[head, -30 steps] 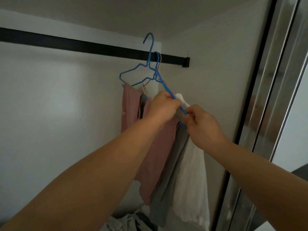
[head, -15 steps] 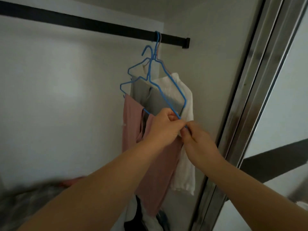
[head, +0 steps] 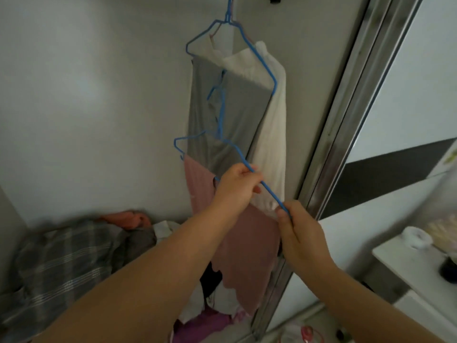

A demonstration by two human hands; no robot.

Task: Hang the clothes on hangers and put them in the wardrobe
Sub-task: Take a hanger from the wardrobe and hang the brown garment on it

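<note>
**Blue hanger came back down**

Blue hanger [head: 222, 142] with the pink garment [head: 247, 243] sits lower than a second ago, unhooked. Left hand [head: 237, 186] grips its wire, right hand [head: 296, 233] pinches the end. Grey garment [head: 217, 100] above them stays hung.

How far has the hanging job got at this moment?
Done: a grey garment and a white garment hang on a blue hanger. In hand: left hand and right hand grip a lower hanger carrying pink cloth, unhooked. Left: piled clothes below.
</note>
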